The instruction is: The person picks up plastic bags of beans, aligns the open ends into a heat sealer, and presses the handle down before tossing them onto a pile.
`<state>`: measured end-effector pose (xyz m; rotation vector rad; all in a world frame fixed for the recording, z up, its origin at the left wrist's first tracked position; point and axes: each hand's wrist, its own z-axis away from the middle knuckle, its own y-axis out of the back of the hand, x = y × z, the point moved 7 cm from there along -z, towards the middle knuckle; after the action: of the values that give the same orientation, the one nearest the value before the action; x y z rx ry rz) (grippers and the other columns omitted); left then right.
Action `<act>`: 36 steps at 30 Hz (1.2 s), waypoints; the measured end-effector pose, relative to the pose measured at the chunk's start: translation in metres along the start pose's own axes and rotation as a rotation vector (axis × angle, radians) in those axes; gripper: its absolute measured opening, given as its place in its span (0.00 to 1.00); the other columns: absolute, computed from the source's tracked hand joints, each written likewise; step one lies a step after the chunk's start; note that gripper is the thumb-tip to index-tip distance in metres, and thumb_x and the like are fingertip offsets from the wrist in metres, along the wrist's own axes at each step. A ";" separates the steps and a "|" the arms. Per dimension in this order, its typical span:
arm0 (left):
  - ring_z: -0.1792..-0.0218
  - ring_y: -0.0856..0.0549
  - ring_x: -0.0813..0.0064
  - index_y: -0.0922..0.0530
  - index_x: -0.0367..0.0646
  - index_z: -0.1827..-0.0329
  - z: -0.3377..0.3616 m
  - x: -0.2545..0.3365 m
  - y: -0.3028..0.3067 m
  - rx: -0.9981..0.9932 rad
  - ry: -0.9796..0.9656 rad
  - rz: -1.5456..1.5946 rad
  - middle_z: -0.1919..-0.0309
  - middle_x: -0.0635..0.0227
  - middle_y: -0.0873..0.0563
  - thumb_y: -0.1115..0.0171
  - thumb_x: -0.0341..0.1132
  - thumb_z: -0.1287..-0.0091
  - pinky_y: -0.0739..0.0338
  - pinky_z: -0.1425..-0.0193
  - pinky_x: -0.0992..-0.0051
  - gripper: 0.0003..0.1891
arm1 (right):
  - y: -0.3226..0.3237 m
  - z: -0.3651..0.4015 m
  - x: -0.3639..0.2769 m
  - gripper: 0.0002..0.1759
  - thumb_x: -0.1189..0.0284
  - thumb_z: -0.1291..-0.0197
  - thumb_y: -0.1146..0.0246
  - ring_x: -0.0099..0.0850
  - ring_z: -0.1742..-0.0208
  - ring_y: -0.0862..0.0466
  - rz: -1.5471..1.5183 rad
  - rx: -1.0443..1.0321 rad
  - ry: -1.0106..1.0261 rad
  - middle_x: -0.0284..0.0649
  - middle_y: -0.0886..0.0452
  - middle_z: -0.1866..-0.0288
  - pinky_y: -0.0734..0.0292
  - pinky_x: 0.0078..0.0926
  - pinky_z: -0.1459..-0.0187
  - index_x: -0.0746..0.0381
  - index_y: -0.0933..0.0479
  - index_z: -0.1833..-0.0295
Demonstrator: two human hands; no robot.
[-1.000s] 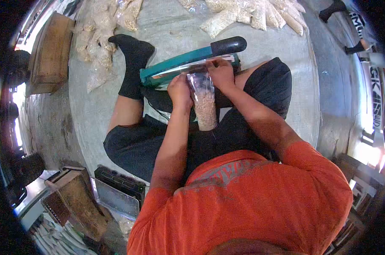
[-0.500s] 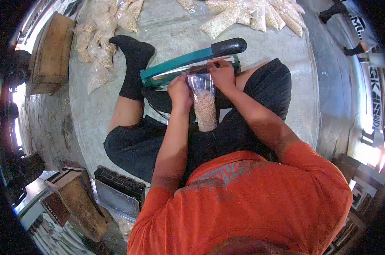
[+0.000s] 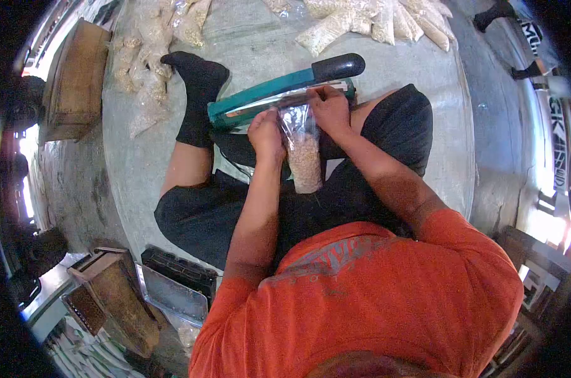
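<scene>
Floor (image 3: 386, 94) first: I'm sat on it w/ legs folded, so everything stays within arm's reach. Finished packs (image 3: 373, 25) lie well beyond my right hand, a 2nd heap (image 3: 144, 69) far off past my left, both clear of the work spot. Wooden box (image 3: 74, 79) is further left again, not in play.

Sealer (image 3: 266, 94) lies crosswise just beyond both hands, arm lifted w/ the black grip out past my right. It's up so the bag mouth can slide in btwn arm & base.

Bag (image 3: 304, 157) stands upright btwn my hands, its bottom on my lap & its top at the sealer. Contents sit low and the upper part is empty film, which I reckon leaves a flat strip for the bar to bite on w/o catching any fill.

Left hand (image 3: 266, 135) is closed on the bag's left top edge, pinching the film. Right hand (image 3: 329, 110) is closed on the right top edge, fingertips up against the sealer bar. One hand per side keeps the mouth stretched & wrinkle-free.

Vs a sec ago: v. little. Same grips, bag on the same spot, sealer arm up as before. Right hand maybe a hair nearer the bar, but that could just be my head moving, can't tell for sure. Packs, heap & box haven't budged.
</scene>
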<state>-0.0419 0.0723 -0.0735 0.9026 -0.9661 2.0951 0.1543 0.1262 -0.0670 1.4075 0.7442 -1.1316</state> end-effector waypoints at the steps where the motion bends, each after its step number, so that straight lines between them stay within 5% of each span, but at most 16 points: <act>1: 0.75 0.19 0.79 0.19 0.37 0.63 0.000 0.001 0.000 -0.003 -0.001 0.011 0.72 0.69 0.16 0.36 0.27 0.29 0.24 0.70 0.76 0.04 | 0.006 0.005 -0.013 0.13 0.67 0.33 0.33 0.30 0.65 0.13 0.076 0.024 0.053 0.44 0.11 0.65 0.19 0.31 0.59 0.68 0.16 0.58; 9: 0.70 0.17 0.76 0.18 0.37 0.61 0.001 0.001 -0.003 0.001 0.083 0.105 0.68 0.69 0.15 0.36 0.30 0.27 0.20 0.62 0.74 0.05 | 0.008 0.001 -0.017 0.14 0.65 0.34 0.32 0.35 0.63 0.12 0.187 0.049 0.134 0.47 0.11 0.63 0.19 0.33 0.56 0.67 0.15 0.58; 11: 0.69 0.17 0.76 0.18 0.37 0.60 0.008 0.006 -0.006 -0.047 0.088 0.158 0.68 0.69 0.15 0.37 0.30 0.27 0.21 0.61 0.74 0.06 | 0.009 0.003 -0.019 0.14 0.63 0.38 0.32 0.46 0.61 0.11 0.131 0.038 0.069 0.49 0.11 0.63 0.17 0.41 0.56 0.65 0.14 0.58; 13: 0.69 0.17 0.76 0.19 0.37 0.61 0.017 0.019 -0.008 -0.144 -0.064 -0.231 0.68 0.69 0.15 0.38 0.31 0.25 0.21 0.60 0.75 0.07 | 0.010 0.006 -0.026 0.14 0.63 0.38 0.32 0.45 0.61 0.11 0.101 0.045 0.088 0.49 0.11 0.63 0.17 0.40 0.56 0.64 0.14 0.58; 18: 0.69 0.17 0.76 0.18 0.34 0.59 0.016 0.010 -0.007 -0.022 -0.011 -0.053 0.67 0.68 0.14 0.38 0.31 0.26 0.22 0.61 0.74 0.08 | -0.002 -0.002 0.001 0.12 0.65 0.38 0.33 0.45 0.62 0.11 -0.024 0.025 0.111 0.49 0.12 0.63 0.17 0.40 0.56 0.63 0.14 0.58; 21: 0.69 0.17 0.76 0.17 0.32 0.59 0.017 0.009 -0.010 0.031 0.003 0.038 0.67 0.66 0.13 0.38 0.30 0.26 0.22 0.61 0.75 0.08 | 0.005 0.002 -0.014 0.10 0.68 0.36 0.31 0.35 0.64 0.13 0.143 0.054 0.119 0.44 0.12 0.65 0.19 0.32 0.58 0.64 0.15 0.57; 23: 0.69 0.17 0.76 0.17 0.31 0.59 0.014 0.006 -0.008 0.054 0.003 0.042 0.67 0.66 0.13 0.38 0.29 0.27 0.22 0.61 0.75 0.08 | 0.005 0.003 -0.021 0.09 0.68 0.35 0.31 0.33 0.64 0.13 0.185 0.092 0.296 0.43 0.12 0.65 0.19 0.32 0.58 0.63 0.15 0.57; 26: 0.69 0.16 0.76 0.17 0.31 0.60 0.013 0.007 -0.005 0.068 -0.025 0.035 0.67 0.65 0.13 0.38 0.28 0.27 0.22 0.62 0.74 0.07 | 0.008 0.007 -0.026 0.11 0.67 0.35 0.31 0.31 0.64 0.13 0.196 0.064 0.209 0.41 0.12 0.66 0.19 0.32 0.58 0.64 0.16 0.56; 29: 0.70 0.16 0.75 0.17 0.31 0.61 0.012 0.005 -0.004 0.048 -0.041 -0.052 0.67 0.65 0.13 0.39 0.28 0.27 0.21 0.62 0.74 0.07 | 0.007 0.007 -0.025 0.13 0.63 0.36 0.32 0.45 0.62 0.12 0.105 0.063 0.176 0.48 0.12 0.63 0.17 0.41 0.56 0.63 0.17 0.58; 36: 0.71 0.17 0.75 0.18 0.33 0.62 0.005 -0.004 0.001 0.018 0.010 0.067 0.70 0.67 0.15 0.40 0.26 0.27 0.21 0.63 0.73 0.06 | 0.010 0.012 -0.028 0.13 0.64 0.36 0.31 0.45 0.59 0.11 0.110 0.043 0.090 0.48 0.12 0.60 0.17 0.41 0.55 0.61 0.19 0.53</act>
<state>-0.0385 0.0667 -0.0749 0.8792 -0.9867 2.1658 0.1509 0.1179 -0.0363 1.5247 0.7007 -1.0096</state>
